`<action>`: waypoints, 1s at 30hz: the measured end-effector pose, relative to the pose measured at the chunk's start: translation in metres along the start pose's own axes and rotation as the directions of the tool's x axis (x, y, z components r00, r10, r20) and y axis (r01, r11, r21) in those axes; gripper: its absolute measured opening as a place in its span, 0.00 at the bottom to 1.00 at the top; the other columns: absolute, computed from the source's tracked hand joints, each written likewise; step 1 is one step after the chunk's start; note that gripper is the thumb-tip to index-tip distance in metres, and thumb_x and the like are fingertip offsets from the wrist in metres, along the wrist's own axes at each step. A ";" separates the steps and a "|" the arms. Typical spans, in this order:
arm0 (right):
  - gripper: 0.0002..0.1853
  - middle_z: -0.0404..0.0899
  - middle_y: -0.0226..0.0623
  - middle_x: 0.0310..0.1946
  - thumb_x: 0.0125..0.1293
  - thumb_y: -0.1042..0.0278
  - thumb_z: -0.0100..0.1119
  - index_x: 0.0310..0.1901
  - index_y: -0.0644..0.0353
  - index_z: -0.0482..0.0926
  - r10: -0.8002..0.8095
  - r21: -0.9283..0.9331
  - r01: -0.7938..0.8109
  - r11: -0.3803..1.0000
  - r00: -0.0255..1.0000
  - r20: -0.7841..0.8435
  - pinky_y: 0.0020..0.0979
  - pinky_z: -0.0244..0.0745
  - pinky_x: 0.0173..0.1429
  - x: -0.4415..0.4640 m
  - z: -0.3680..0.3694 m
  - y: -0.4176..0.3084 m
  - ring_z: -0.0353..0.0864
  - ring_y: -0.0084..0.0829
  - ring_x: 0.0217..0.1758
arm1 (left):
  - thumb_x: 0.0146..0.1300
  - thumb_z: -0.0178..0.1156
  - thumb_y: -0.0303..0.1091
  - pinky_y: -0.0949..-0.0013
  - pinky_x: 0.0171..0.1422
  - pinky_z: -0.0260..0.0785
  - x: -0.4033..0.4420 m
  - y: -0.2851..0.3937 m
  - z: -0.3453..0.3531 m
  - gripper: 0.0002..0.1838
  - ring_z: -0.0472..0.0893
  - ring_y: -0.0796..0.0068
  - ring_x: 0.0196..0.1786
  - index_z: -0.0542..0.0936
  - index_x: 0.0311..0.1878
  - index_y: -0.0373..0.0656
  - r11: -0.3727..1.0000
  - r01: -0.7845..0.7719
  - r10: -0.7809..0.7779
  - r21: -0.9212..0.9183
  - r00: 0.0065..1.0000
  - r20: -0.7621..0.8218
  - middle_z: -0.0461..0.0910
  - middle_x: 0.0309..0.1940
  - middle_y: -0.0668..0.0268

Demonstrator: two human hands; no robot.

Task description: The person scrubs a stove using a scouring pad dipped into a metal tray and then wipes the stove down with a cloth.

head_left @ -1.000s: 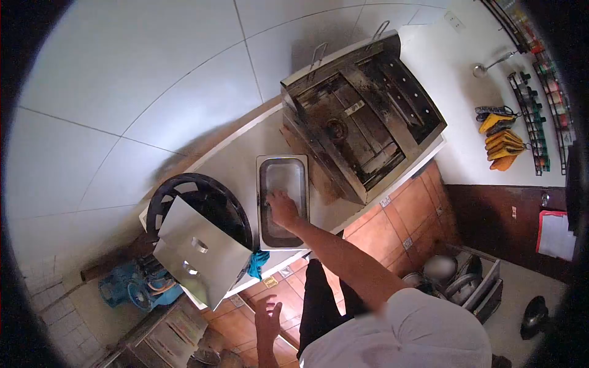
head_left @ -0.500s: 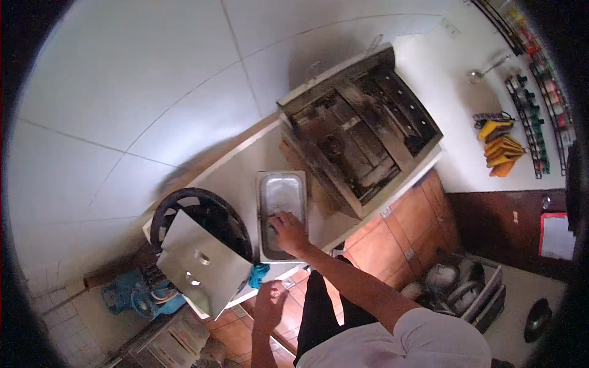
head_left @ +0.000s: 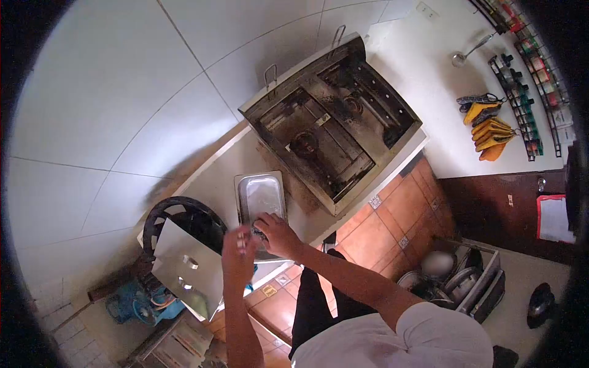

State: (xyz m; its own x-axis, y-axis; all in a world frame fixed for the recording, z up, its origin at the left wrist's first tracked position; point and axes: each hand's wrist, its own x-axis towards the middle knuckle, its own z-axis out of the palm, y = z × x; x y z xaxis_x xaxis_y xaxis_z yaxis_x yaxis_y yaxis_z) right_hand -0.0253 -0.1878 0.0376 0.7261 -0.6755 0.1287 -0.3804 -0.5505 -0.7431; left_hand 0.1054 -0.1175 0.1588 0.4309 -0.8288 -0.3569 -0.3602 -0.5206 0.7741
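**Work under way over the metal pan [head_left: 261, 193]**

In the head view, the pan sits on the pale counter [head_left: 216, 181], just to the near left of the stove [head_left: 328, 132]. The right hand [head_left: 279, 238] is over the pan's near right part with its fingers curled down; a small dark patch [head_left: 260, 233] shows beneath them, but whether they grip it is not clear. The left hand [head_left: 240, 240] is at the near left edge, close beside the right and blurred, so its grip cannot be made out either.

Judging by this, handling at the pan is in progress rather than finished: both hands are at it, and its bottom looks wet and cloudy. The stove top is bared and heavily darkened. How much remains is hard to judge.

The pan is a shallow rectangle of smooth, shiny metal with rounded corners and a flat rim. The stove is boxy, its sunken top rough, blotched with brown and black, around round burners. To the left, a black ring [head_left: 158, 216], broken by cut-outs, has a flat, dull metal sheet [head_left: 199, 270] lying partly over it. The floor [head_left: 362, 228] is orange tile with small patterned insets.
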 end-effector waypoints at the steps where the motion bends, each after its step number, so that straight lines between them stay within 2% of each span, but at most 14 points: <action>1: 0.30 0.71 0.50 0.53 0.50 0.71 0.70 0.56 0.62 0.72 0.012 -0.016 -0.012 1.000 0.999 0.036 0.48 0.73 0.60 -0.001 0.001 0.000 0.74 0.52 0.56 | 0.67 0.64 0.35 0.64 0.51 0.75 0.012 0.014 0.001 0.19 0.81 0.64 0.49 0.77 0.59 0.40 1.000 -0.004 0.004 -0.020 1.000 -0.026 0.78 0.51 0.58; 3: 0.30 0.70 0.48 0.53 0.52 0.72 0.71 0.58 0.63 0.72 0.034 -0.057 -0.028 0.998 0.994 0.101 0.46 0.72 0.60 0.005 0.003 0.003 0.73 0.49 0.56 | 0.67 0.65 0.36 0.63 0.51 0.75 0.046 0.049 -0.002 0.20 0.82 0.63 0.49 0.76 0.59 0.40 0.994 -0.106 0.104 -0.022 0.991 -0.084 0.78 0.52 0.57; 7: 0.27 0.71 0.49 0.51 0.56 0.68 0.71 0.56 0.64 0.72 0.017 -0.014 -0.016 1.000 0.999 0.029 0.48 0.72 0.60 0.013 -0.019 -0.019 0.73 0.51 0.56 | 0.66 0.67 0.41 0.56 0.59 0.73 0.104 0.129 -0.003 0.25 0.79 0.54 0.55 0.75 0.60 0.36 0.888 -0.410 0.446 0.211 0.878 -0.173 0.76 0.55 0.50; 9: 0.27 0.71 0.50 0.50 0.58 0.66 0.71 0.56 0.64 0.72 -0.025 0.014 0.025 1.000 0.999 -0.038 0.49 0.71 0.60 0.014 -0.029 -0.025 0.73 0.51 0.55 | 0.66 0.66 0.41 0.52 0.65 0.70 0.152 0.133 0.009 0.27 0.77 0.51 0.59 0.73 0.62 0.35 0.623 -0.588 0.769 0.516 0.583 -0.264 0.76 0.56 0.50; 11: 0.26 0.72 0.51 0.53 0.59 0.62 0.71 0.56 0.65 0.73 -0.028 0.065 0.030 0.997 0.999 -0.034 0.49 0.70 0.63 0.016 -0.068 -0.040 0.74 0.52 0.57 | 0.61 0.70 0.47 0.48 0.66 0.68 0.191 0.147 0.016 0.33 0.75 0.48 0.62 0.73 0.61 0.32 0.623 -0.525 0.765 0.580 0.563 -0.312 0.75 0.57 0.48; 13: 0.27 0.72 0.51 0.56 0.59 0.62 0.71 0.56 0.65 0.74 0.013 -0.004 -0.013 1.000 0.998 -0.057 0.49 0.69 0.65 0.007 -0.109 -0.039 0.73 0.52 0.60 | 0.67 0.63 0.54 0.49 0.65 0.70 0.230 0.155 0.019 0.32 0.74 0.48 0.63 0.74 0.60 0.33 0.653 -0.497 0.709 0.571 0.667 -0.230 0.75 0.57 0.47; 16: 0.28 0.74 0.52 0.54 0.58 0.58 0.71 0.56 0.63 0.75 0.083 -0.175 -0.102 0.979 0.990 -0.116 0.53 0.67 0.63 -0.015 -0.161 -0.012 0.72 0.56 0.57 | 0.73 0.51 0.59 0.50 0.63 0.72 0.299 0.127 0.046 0.32 0.76 0.49 0.61 0.75 0.58 0.34 0.557 -0.390 0.547 0.733 0.837 0.029 0.77 0.55 0.48; 17: 0.27 0.73 0.50 0.56 0.57 0.60 0.70 0.56 0.64 0.76 0.014 -0.269 -0.049 0.962 0.992 -0.128 0.53 0.68 0.62 -0.025 -0.166 0.009 0.71 0.54 0.56 | 0.75 0.49 0.55 0.50 0.61 0.74 0.300 0.129 0.048 0.29 0.78 0.50 0.58 0.76 0.56 0.34 0.566 -0.392 0.544 0.725 0.839 0.029 0.78 0.54 0.49; 19: 0.25 0.72 0.48 0.57 0.59 0.65 0.69 0.56 0.64 0.75 0.009 -0.428 0.001 0.904 1.000 0.023 0.51 0.66 0.65 -0.034 -0.172 0.030 0.70 0.54 0.61 | 0.79 0.45 0.47 0.50 0.55 0.78 0.296 0.134 0.052 0.24 0.82 0.51 0.50 0.79 0.51 0.33 0.575 -0.401 0.535 0.713 0.844 0.042 0.79 0.51 0.49; 20: 0.24 0.72 0.48 0.56 0.59 0.66 0.69 0.55 0.63 0.75 0.033 -0.453 -0.006 0.892 0.998 0.053 0.51 0.67 0.65 -0.028 -0.164 0.039 0.70 0.54 0.60 | 0.79 0.42 0.51 0.49 0.50 0.79 0.293 0.129 0.052 0.25 0.84 0.53 0.45 0.78 0.46 0.36 0.562 -0.434 0.618 0.704 0.786 -0.008 0.81 0.45 0.52; 22: 0.22 0.72 0.47 0.54 0.58 0.66 0.69 0.53 0.62 0.76 0.089 -0.499 -0.019 0.867 0.989 0.117 0.51 0.67 0.64 0.000 -0.155 0.051 0.70 0.53 0.58 | 0.79 0.43 0.52 0.50 0.50 0.79 0.275 0.137 0.049 0.25 0.84 0.53 0.46 0.78 0.47 0.38 0.603 -0.361 0.553 0.711 0.832 -0.047 0.82 0.44 0.53; 24: 0.15 0.72 0.44 0.42 0.58 0.64 0.67 0.42 0.61 0.75 -0.217 -0.518 0.148 0.842 0.973 -0.075 0.50 0.68 0.49 0.054 -0.150 0.050 0.72 0.49 0.47 | 0.78 0.44 0.54 0.51 0.52 0.77 0.272 0.157 0.042 0.25 0.82 0.55 0.50 0.77 0.50 0.40 0.622 -0.304 0.499 0.722 0.864 -0.067 0.82 0.45 0.56; 26: 0.14 0.72 0.46 0.43 0.58 0.64 0.67 0.40 0.60 0.75 -0.193 -0.497 0.134 0.858 0.979 -0.069 0.51 0.68 0.50 0.112 -0.137 0.063 0.72 0.49 0.47 | 0.77 0.45 0.57 0.52 0.57 0.73 0.263 0.159 0.042 0.26 0.80 0.59 0.57 0.77 0.56 0.43 0.627 -0.254 0.414 0.737 0.909 -0.040 0.82 0.48 0.61; 30: 0.14 0.71 0.47 0.42 0.57 0.63 0.68 0.40 0.59 0.76 -0.196 -0.543 0.134 0.829 0.979 -0.057 0.52 0.68 0.49 0.075 -0.142 0.057 0.72 0.50 0.47 | 0.76 0.47 0.58 0.53 0.55 0.72 0.268 0.153 0.043 0.25 0.78 0.61 0.57 0.76 0.57 0.45 0.620 -0.271 0.445 0.736 0.894 -0.046 0.82 0.48 0.62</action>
State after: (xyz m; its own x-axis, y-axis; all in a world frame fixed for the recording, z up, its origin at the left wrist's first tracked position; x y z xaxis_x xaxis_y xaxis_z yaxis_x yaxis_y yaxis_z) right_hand -0.0742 -0.3397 0.0981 0.7525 -0.5814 0.3094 -0.5287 -0.8134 -0.2426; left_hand 0.1302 -0.4286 0.1589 0.2629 -0.9635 0.0494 -0.9493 -0.2492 0.1916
